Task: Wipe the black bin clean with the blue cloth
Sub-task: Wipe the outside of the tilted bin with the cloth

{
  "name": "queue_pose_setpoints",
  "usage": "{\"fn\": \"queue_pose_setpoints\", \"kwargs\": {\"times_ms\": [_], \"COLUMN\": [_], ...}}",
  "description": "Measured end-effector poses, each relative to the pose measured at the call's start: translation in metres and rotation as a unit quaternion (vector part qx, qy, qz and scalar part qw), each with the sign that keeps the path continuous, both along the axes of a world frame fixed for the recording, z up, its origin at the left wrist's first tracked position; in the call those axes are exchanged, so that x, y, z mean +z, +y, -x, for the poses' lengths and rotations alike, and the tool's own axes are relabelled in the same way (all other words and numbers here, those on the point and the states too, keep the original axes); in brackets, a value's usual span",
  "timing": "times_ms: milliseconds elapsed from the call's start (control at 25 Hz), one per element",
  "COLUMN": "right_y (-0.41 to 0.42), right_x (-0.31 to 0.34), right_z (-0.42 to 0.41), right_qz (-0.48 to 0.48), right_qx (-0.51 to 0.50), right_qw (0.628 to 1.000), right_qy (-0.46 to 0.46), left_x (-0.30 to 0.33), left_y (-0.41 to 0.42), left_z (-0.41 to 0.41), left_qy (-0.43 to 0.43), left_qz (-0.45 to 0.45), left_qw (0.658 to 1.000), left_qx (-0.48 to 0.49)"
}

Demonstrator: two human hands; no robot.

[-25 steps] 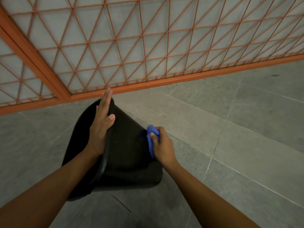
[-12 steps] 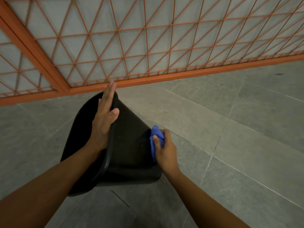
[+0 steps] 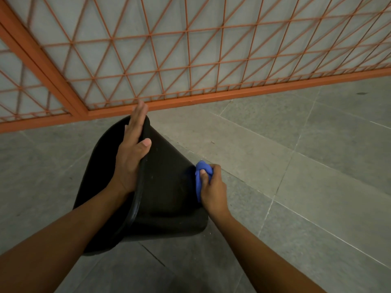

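Observation:
The black bin (image 3: 167,191) lies tipped on the grey floor, its open mouth facing left and its base toward the right. My left hand (image 3: 132,153) grips the bin's rim, fingers inside the mouth and thumb on the outer wall. My right hand (image 3: 212,187) is closed around the bunched blue cloth (image 3: 200,176) and presses it against the bin's outer wall near the base, at the right edge. The inside of the bin is hidden.
An orange metal grille fence (image 3: 190,60) with a thick bottom rail runs across the back, close behind the bin's rim. Grey floor tiles (image 3: 306,176) stretch to the right and front.
My right hand has slid the blue cloth to the right along the bin's outer wall, toward the base edge. My left hand keeps its hold on the rim.

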State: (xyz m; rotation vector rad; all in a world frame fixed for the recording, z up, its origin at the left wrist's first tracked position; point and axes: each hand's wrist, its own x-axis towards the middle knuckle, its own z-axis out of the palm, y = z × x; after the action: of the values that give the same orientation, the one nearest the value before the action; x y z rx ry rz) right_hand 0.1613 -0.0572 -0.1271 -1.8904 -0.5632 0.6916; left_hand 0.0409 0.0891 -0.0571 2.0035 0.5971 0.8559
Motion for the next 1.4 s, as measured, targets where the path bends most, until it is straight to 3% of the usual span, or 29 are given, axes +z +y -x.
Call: {"fn": "queue_pose_setpoints", "kwargs": {"times_ms": [200,320,600,760,960,1120,1240,1400], "right_y": [-0.008,0.019,-0.007,0.006,0.015,-0.041,-0.030,0.004], "right_x": [0.009,0.003,-0.009,0.012,-0.015,-0.013,0.005,-0.001], "right_z": [0.015,-0.012,-0.007,-0.002,-0.025,0.027,0.035,-0.004], "right_qz": [-0.044,-0.011,0.053,-0.016,0.064,0.005,-0.065,-0.012], "right_qx": [0.038,0.072,-0.018,0.043,0.020,-0.001,0.041,0.042], "right_qw": [0.998,0.996,0.997,0.999,0.997,1.000,0.997,0.999], "right_qy": [-0.035,-0.049,0.048,-0.027,0.032,0.014,-0.029,-0.017], "left_x": [-0.002,-0.003,-0.001,0.003,0.003,-0.001,-0.001,0.003], "left_y": [0.004,0.004,0.002,-0.004,0.003,0.002,0.001,0.001], "left_z": [0.003,0.003,0.001,-0.003,0.003,0.007,0.006,0.005], "left_qy": [-0.014,-0.027,-0.015,-0.017,-0.023,-0.025,-0.041,-0.034], "left_qz": [0.006,0.028,0.012,0.016,0.032,0.019,0.024,0.045], "left_qw": [1.000,0.999,1.000,1.000,0.999,0.999,0.999,0.998], "left_qx": [0.005,0.006,-0.002,-0.004,0.036,0.024,0.012,0.018]}}
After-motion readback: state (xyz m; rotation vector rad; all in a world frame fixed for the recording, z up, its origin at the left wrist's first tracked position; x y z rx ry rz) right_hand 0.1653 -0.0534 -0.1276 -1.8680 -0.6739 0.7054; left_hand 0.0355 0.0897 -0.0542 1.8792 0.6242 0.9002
